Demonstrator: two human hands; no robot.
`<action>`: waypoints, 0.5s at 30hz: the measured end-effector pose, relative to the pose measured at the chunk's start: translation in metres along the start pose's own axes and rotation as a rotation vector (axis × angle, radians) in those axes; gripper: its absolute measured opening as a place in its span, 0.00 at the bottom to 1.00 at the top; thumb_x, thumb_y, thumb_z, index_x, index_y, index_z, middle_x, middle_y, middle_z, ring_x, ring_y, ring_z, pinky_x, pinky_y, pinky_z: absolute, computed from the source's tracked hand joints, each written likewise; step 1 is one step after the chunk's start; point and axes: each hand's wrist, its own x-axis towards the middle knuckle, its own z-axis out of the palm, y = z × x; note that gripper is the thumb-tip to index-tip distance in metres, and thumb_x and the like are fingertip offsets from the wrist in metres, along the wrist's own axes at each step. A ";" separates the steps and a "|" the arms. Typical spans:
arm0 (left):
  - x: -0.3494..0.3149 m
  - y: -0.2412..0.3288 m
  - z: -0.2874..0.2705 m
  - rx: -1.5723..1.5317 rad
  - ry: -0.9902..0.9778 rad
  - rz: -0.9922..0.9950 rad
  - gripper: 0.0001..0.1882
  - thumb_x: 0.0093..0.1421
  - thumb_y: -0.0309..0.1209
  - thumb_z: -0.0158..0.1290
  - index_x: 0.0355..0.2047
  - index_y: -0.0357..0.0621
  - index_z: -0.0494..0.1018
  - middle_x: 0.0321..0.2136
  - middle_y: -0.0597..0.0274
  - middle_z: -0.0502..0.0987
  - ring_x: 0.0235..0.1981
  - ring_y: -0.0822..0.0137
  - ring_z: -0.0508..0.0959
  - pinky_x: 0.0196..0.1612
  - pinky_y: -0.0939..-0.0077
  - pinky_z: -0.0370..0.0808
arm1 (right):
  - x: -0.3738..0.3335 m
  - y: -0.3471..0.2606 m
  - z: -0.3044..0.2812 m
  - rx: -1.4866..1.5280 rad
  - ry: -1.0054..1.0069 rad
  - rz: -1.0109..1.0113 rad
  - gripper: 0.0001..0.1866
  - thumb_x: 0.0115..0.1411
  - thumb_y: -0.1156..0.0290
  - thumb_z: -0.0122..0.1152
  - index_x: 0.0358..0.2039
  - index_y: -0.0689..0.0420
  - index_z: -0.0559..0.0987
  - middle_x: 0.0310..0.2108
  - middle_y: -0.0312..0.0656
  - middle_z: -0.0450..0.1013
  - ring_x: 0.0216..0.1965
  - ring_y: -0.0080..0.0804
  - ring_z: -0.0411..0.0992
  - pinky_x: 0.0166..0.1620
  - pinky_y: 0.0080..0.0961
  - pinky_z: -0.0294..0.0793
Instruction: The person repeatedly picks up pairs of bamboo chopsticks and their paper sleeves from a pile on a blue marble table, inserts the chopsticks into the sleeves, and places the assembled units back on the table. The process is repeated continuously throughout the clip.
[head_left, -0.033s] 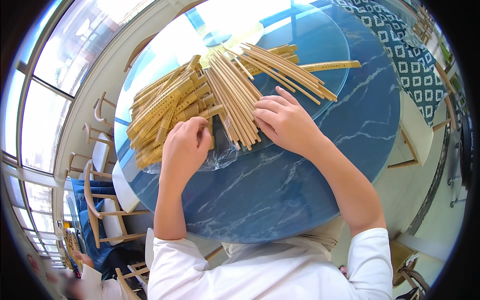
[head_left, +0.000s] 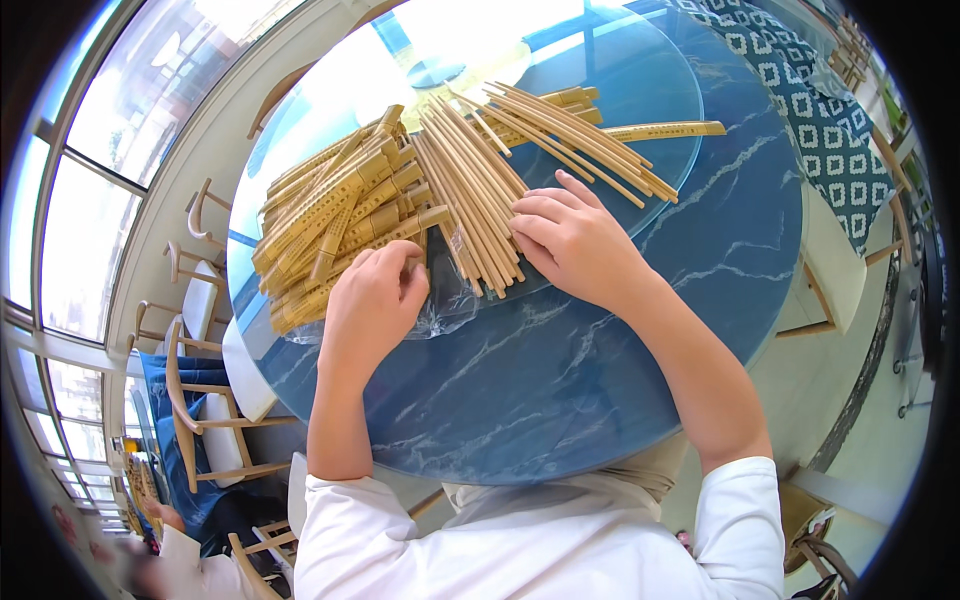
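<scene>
Loose wooden chopsticks (head_left: 470,190) lie in a long bundle at the middle of the table. My right hand (head_left: 575,240) rests against the right side of their near ends, fingers stretched and slightly bent. My left hand (head_left: 375,295) hovers at the near right edge of a heap of printed yellow-brown paper sleeves (head_left: 335,215). Its fingers curl loosely with a gap to the thumb, and nothing shows in that gap; some fingertips are hidden. Clear plastic film (head_left: 445,315) lies under the heap and beside my left hand. A second group of chopsticks (head_left: 585,140) lies fanned out farther right.
The round, dark blue marbled table (head_left: 500,410) carries a glass turntable (head_left: 680,95) under the piles. More sleeves (head_left: 665,130) stick out beneath the right-hand chopsticks. Wooden chairs (head_left: 220,430) stand at the left, with another person (head_left: 190,560) at the lower left. A patterned cloth (head_left: 800,110) hangs at the far right.
My left hand has shifted very slightly to the right. The chopsticks, the sleeves and my right hand look nearly the same.
</scene>
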 end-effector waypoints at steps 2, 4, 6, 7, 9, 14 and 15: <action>-0.010 -0.005 0.004 -0.030 -0.037 0.018 0.10 0.64 0.33 0.59 0.42 0.40 0.79 0.35 0.56 0.81 0.41 0.57 0.80 0.43 0.63 0.79 | 0.002 0.001 -0.001 -0.008 -0.009 0.003 0.05 0.64 0.70 0.64 0.38 0.55 0.83 0.44 0.37 0.81 0.54 0.36 0.78 0.69 0.50 0.66; -0.019 -0.006 0.008 0.004 -0.033 0.019 0.13 0.63 0.35 0.61 0.43 0.40 0.77 0.35 0.55 0.81 0.42 0.56 0.80 0.44 0.62 0.78 | 0.003 0.000 0.000 -0.016 -0.015 0.000 0.05 0.64 0.70 0.65 0.40 0.55 0.83 0.45 0.38 0.82 0.55 0.36 0.77 0.69 0.50 0.66; -0.021 -0.001 0.007 0.026 -0.007 -0.055 0.13 0.64 0.34 0.60 0.44 0.40 0.75 0.35 0.54 0.80 0.42 0.55 0.80 0.45 0.62 0.77 | 0.005 -0.003 0.000 -0.002 -0.024 -0.011 0.06 0.64 0.72 0.65 0.40 0.56 0.83 0.46 0.38 0.81 0.55 0.36 0.78 0.69 0.50 0.67; -0.023 -0.001 0.007 0.037 0.005 -0.094 0.14 0.64 0.34 0.60 0.44 0.39 0.74 0.35 0.53 0.80 0.42 0.54 0.80 0.46 0.61 0.77 | 0.005 -0.006 0.001 0.007 -0.030 -0.017 0.06 0.63 0.72 0.66 0.41 0.56 0.83 0.46 0.38 0.81 0.55 0.36 0.78 0.69 0.50 0.67; -0.025 -0.009 0.014 0.011 -0.001 -0.087 0.13 0.64 0.33 0.59 0.44 0.39 0.72 0.35 0.53 0.80 0.43 0.53 0.80 0.47 0.60 0.77 | 0.007 -0.014 0.001 0.018 -0.049 -0.050 0.07 0.63 0.74 0.66 0.42 0.56 0.83 0.47 0.38 0.81 0.55 0.37 0.77 0.69 0.50 0.67; -0.022 -0.019 0.023 -0.133 0.040 -0.019 0.09 0.64 0.27 0.55 0.43 0.41 0.70 0.35 0.53 0.80 0.43 0.50 0.80 0.48 0.57 0.76 | 0.008 -0.034 0.000 0.007 -0.095 -0.115 0.09 0.62 0.74 0.67 0.43 0.55 0.83 0.48 0.38 0.81 0.57 0.39 0.77 0.69 0.50 0.68; -0.023 -0.021 0.024 -0.128 0.049 -0.018 0.09 0.63 0.26 0.55 0.42 0.41 0.70 0.35 0.53 0.80 0.42 0.50 0.80 0.47 0.57 0.76 | 0.009 -0.038 0.004 0.007 -0.101 -0.129 0.09 0.61 0.74 0.68 0.43 0.55 0.83 0.48 0.38 0.81 0.57 0.39 0.77 0.69 0.50 0.68</action>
